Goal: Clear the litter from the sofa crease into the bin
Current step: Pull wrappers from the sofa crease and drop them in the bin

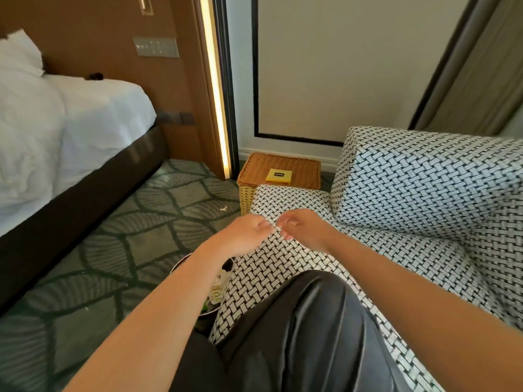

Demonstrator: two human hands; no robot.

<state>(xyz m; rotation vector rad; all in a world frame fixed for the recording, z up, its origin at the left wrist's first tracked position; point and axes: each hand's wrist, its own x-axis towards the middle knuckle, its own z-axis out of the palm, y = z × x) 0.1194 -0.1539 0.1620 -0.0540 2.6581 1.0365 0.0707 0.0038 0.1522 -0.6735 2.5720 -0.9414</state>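
I sit on a black-and-white woven sofa. My left hand and my right hand meet fingertip to fingertip above the seat's left end, both with fingers pinched closed. Whether a small scrap sits between the fingertips I cannot make out against the pattern. The crease between seat and back cushion runs to the right of my right hand, and I see no litter in it. The dark round bin stands on the carpet under my left forearm, with crumpled litter inside.
A wicker basket with a yellow box on its lid stands beyond the sofa's end, by the wall. A white scrap lies on the patterned carpet. A bed fills the left. My dark-trousered leg rests on the seat.
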